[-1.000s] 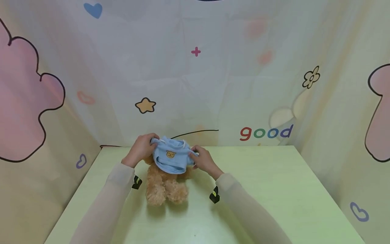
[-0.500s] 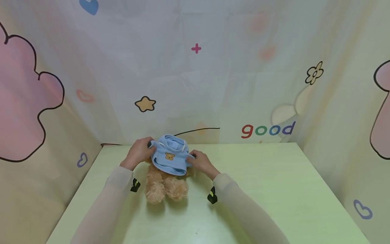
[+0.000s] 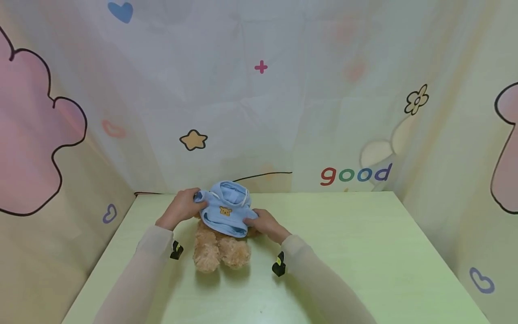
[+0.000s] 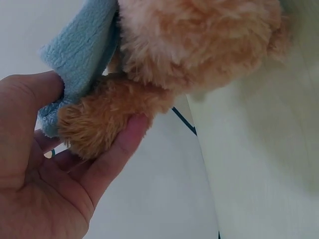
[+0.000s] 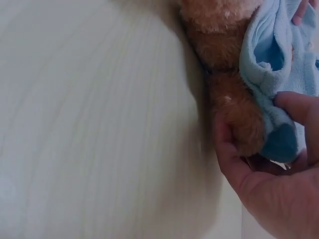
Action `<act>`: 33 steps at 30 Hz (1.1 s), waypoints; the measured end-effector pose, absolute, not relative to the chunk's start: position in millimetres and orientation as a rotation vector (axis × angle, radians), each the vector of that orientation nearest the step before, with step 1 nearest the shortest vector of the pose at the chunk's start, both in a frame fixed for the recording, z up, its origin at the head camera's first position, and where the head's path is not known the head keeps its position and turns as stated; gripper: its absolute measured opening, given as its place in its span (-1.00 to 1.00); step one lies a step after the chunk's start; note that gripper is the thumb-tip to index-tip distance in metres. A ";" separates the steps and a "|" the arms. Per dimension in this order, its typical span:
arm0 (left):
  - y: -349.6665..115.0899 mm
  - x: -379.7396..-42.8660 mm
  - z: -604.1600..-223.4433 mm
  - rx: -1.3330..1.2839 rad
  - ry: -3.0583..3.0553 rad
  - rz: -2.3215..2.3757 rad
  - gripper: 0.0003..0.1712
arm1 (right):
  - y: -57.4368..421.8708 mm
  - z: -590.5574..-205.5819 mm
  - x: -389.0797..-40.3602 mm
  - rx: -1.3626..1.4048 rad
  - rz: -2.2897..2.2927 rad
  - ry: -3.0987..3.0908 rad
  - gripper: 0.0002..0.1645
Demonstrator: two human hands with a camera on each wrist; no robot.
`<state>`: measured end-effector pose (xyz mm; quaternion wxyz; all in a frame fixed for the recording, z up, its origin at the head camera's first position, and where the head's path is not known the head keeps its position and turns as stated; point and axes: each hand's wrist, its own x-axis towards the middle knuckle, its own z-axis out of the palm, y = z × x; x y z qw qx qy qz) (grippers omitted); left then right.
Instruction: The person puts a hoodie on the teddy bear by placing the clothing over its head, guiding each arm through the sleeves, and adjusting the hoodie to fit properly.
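A small light-blue hoodie (image 3: 231, 221) with a bear-face patch lies over the upper body of a brown plush toy (image 3: 207, 252). The toy's head is hidden behind it; its furry legs stick out below. My left hand (image 3: 183, 209) pinches the sleeve on the left. In the left wrist view, thumb and fingers grip the blue cloth (image 4: 82, 47), while another finger touches the toy's furry arm (image 4: 99, 117). My right hand (image 3: 268, 225) holds the other sleeve. In the right wrist view, its thumb presses the sleeve (image 5: 279, 142) and a finger curls around the toy's arm (image 5: 234, 107).
A pale green-yellow table (image 3: 348, 261) carries the toy near its back edge. A printed curtain (image 3: 332, 108) hangs behind and at both sides. Black and yellow straps or devices (image 3: 279, 264) show at both wrists.
Both hands have come down a little, bringing the hoodie lower over the toy. The hood, folded flat earlier, now stands up with its opening facing me. The toy's legs stay in place.
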<state>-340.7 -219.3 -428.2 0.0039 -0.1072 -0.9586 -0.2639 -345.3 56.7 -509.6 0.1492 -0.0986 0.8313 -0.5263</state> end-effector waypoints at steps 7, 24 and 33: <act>-212.8 -338.3 -431.6 -0.366 -2.961 -0.872 -0.63 | 65.5 -510.5 -350.7 -0.312 -1.477 2.494 -0.78; -169.5 -331.0 -465.7 -0.393 -2.922 -1.144 -0.66 | 130.4 -479.1 -327.5 -0.353 -1.271 2.760 -0.84; -140.4 -327.0 -483.7 -0.416 -2.869 -1.411 -0.67 | 162.4 -458.5 -316.2 -0.370 -1.119 2.860 -0.85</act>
